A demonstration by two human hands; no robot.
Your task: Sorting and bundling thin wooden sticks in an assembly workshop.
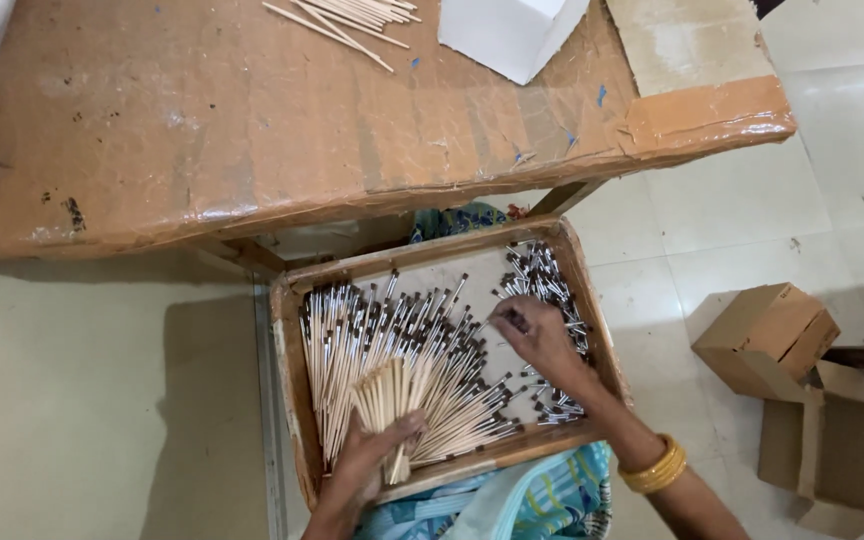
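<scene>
Below, two hands, left hand [370, 462] and right hand [537, 338], work one tray [290, 400].

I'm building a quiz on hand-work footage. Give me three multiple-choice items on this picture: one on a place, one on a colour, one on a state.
1. Where does the tray of sticks sit?
A. on the table
B. on the person's lap, below the table edge
C. on the cardboard boxes

2. What colour are the bangles?
A. yellow-gold
B. red
C. green

3. What is the left hand doing?
A. resting open on the floor
B. lifting the white box
C. holding a bundle of sticks

Answers: 1 B, the tray lies over patterned cloth below the table. 2 A, they are yellow-gold on the right wrist. 3 C, the fingers wrap the bundle upright in the tray.
</scene>
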